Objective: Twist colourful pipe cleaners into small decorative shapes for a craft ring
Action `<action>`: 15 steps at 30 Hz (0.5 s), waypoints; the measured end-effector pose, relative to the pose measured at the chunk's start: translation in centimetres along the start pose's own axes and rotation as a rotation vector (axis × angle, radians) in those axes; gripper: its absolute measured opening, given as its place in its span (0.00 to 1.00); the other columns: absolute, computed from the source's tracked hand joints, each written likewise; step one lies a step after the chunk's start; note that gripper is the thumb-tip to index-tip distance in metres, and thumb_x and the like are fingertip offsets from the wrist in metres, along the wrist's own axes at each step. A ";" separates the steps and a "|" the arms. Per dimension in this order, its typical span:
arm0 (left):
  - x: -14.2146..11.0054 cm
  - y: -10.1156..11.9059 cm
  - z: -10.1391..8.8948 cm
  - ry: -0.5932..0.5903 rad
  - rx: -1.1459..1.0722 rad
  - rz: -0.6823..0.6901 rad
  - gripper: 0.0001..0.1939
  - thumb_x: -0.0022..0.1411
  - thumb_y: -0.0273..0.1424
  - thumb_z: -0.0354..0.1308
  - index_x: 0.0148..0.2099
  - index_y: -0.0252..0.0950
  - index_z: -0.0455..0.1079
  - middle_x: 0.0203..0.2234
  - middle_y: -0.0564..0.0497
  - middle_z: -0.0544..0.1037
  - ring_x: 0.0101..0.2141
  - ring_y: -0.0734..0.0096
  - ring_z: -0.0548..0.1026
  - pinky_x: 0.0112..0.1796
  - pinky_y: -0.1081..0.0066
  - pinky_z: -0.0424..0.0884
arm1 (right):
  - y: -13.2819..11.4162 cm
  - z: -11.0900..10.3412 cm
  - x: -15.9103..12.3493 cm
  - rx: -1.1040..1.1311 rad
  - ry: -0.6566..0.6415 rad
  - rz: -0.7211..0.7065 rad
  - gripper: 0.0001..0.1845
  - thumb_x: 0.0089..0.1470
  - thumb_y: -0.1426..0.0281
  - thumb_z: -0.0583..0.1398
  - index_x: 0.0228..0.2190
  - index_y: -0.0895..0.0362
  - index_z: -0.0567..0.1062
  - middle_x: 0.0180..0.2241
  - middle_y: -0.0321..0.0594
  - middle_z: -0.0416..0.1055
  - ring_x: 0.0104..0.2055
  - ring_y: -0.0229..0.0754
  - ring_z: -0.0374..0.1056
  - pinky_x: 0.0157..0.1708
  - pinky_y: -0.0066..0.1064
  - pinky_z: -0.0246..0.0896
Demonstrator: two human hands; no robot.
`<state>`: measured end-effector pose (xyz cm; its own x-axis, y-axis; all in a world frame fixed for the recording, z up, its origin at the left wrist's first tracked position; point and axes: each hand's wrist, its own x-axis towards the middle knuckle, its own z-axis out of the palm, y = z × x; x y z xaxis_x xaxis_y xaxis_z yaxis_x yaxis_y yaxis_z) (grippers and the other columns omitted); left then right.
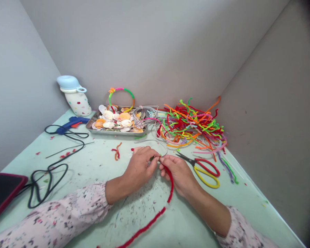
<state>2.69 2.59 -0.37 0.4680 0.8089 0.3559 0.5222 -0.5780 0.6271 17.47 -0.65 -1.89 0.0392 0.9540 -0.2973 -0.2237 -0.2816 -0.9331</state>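
My left hand (141,167) and my right hand (179,172) meet over the middle of the table, fingertips pinched together. Between them is the end of a red pipe cleaner (155,217), a long fuzzy length that curves down past my right hand toward the lower edge of view. A small pale gap breaks its red pile partway along. A bit of green shows at my left fingertips, but the exact join is hidden by the fingers. Scissors (205,170) with one red and one yellow handle lie just right of my right hand, blades partly apart.
A metal tray (116,133) of seashells stands at the back, with a multicoloured pipe-cleaner ring (129,92) upright on it. Beside it are a coil of grey wire (144,119) and a heap of pipe cleaners (196,120). Leftward: a bottle (77,101), blue glue gun (72,124), black cord (51,167), phone (5,193).
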 end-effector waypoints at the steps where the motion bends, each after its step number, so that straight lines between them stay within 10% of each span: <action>1: 0.0 0.0 0.0 0.002 0.002 0.001 0.08 0.62 0.26 0.50 0.37 0.36 0.72 0.32 0.50 0.75 0.37 0.67 0.71 0.43 0.66 0.61 | 0.0 0.0 0.0 0.011 -0.003 0.000 0.10 0.46 0.64 0.63 0.25 0.60 0.73 0.22 0.35 0.70 0.18 0.30 0.61 0.15 0.21 0.49; 15: -0.3 0.0 0.2 0.021 0.068 0.072 0.07 0.63 0.26 0.52 0.37 0.35 0.72 0.31 0.51 0.73 0.36 0.67 0.69 0.42 0.65 0.59 | -0.1 0.3 -0.1 0.099 0.010 0.030 0.06 0.42 0.69 0.62 0.24 0.60 0.73 0.21 0.34 0.69 0.18 0.28 0.60 0.15 0.20 0.48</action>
<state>2.69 2.36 -0.66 0.4918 0.7665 0.4131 0.5349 -0.6403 0.5513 17.20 -0.66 -1.74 0.0409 0.9439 -0.3278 -0.3198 -0.2985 -0.8993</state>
